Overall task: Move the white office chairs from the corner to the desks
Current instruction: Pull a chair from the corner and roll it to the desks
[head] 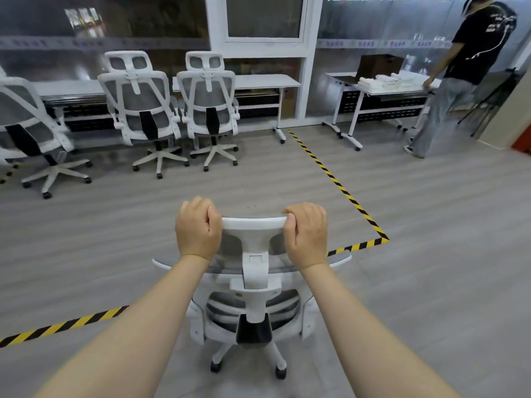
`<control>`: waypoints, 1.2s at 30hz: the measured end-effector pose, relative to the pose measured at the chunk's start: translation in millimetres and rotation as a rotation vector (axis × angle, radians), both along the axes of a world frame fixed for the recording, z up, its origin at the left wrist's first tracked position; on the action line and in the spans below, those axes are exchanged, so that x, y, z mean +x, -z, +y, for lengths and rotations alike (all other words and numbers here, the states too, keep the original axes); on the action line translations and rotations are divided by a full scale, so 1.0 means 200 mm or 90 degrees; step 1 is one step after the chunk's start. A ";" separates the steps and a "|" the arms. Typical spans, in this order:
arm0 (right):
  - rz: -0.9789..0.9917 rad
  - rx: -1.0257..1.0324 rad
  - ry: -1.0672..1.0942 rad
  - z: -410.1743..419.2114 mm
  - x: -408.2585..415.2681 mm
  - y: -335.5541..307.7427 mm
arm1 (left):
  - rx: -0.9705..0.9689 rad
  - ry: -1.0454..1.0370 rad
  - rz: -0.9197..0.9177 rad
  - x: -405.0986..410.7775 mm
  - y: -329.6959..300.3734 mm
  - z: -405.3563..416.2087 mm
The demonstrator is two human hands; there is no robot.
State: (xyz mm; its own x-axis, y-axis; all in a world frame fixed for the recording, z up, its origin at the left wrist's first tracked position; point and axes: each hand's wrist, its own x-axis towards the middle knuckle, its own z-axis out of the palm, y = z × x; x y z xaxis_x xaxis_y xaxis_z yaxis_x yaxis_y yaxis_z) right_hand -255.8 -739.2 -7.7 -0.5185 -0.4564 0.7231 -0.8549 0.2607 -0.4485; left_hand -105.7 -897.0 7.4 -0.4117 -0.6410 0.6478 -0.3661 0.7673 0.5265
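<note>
Hands clasp curved white plastic headrest.

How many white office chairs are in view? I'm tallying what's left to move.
4: one held at its headrest by both hands, two side by side at the long desk, one cut off at the left edge. Others may be out of frame.

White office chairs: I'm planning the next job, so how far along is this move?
Done: three white chairs already stand by the desks. In hand: the left hand and right hand grip the headrest of another chair, out on open floor. Left: rolling it to a desk; the corner isn't in view.
</note>
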 end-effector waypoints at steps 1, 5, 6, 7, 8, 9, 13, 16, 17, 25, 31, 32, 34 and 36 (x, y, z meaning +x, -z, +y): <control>0.010 0.009 -0.017 -0.03 -0.08 0.01 | 0.006 -0.002 0.007 -0.07 0.00 -0.04; 0.026 0.054 -0.080 -0.21 -0.48 -0.01 | 0.017 -0.024 -0.002 -0.42 -0.02 -0.24; 0.030 0.061 -0.090 -0.26 -0.58 -0.01 | 0.019 -0.028 -0.002 -0.51 -0.02 -0.29; 0.035 0.061 -0.094 -0.32 -0.68 -0.02 | 0.022 -0.034 0.003 -0.61 -0.03 -0.34; 0.035 0.057 -0.093 -0.38 -0.77 -0.03 | 0.028 -0.040 0.011 -0.70 -0.04 -0.40; 0.029 0.053 -0.086 -0.45 -0.86 -0.03 | 0.035 -0.044 0.021 -0.79 -0.04 -0.45; -0.010 0.064 -0.058 -0.71 -1.16 -0.01 | 0.044 -0.051 0.033 -1.13 -0.02 -0.69; 0.012 0.086 -0.076 -0.88 -1.45 0.01 | 0.048 -0.055 0.053 -1.40 0.00 -0.89; 0.022 0.094 -0.079 -0.94 -1.55 0.02 | 0.043 -0.056 0.058 -1.50 0.01 -0.97; 0.022 0.110 -0.041 -1.47 -2.26 0.01 | 0.044 0.023 0.053 -2.23 0.05 -1.54; 0.031 0.095 -0.013 -1.89 -2.79 -0.01 | 0.037 0.059 0.050 -2.76 0.04 -1.98; 0.031 0.087 -0.005 -1.96 -2.87 -0.01 | 0.038 0.057 0.052 -2.85 0.04 -2.05; 0.037 0.074 0.012 -2.10 -3.05 0.01 | 0.034 0.062 0.058 -3.03 0.05 -2.19; 0.048 0.062 0.017 -2.24 -3.23 0.04 | 0.025 0.071 0.065 -3.21 0.06 -2.32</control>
